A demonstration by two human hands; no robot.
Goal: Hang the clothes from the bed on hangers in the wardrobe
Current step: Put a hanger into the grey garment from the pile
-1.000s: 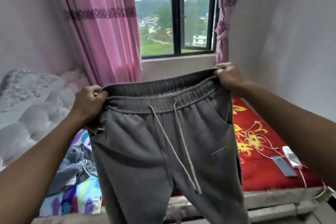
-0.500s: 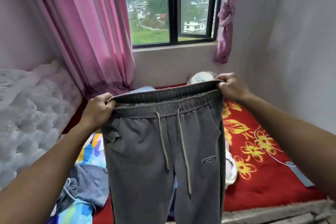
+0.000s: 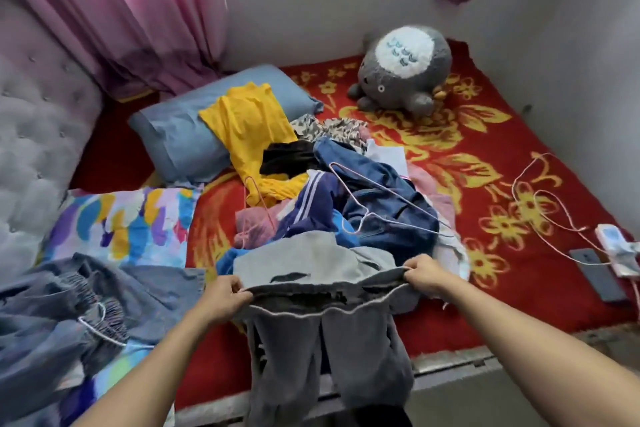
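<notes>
Grey sweatpants (image 3: 363, 357), cuffs cut off below

Bedroom: bed (image 3: 450, 288), pillow (image 3: 180, 135), pink curtains (image 3: 138, 10).

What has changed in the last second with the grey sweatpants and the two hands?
The grey sweatpants came down: they were held up before the window, and now they hang low at the near edge of the bed. Nothing was let go: the left hand and the right hand still grip the waistband at its two ends.
</notes>
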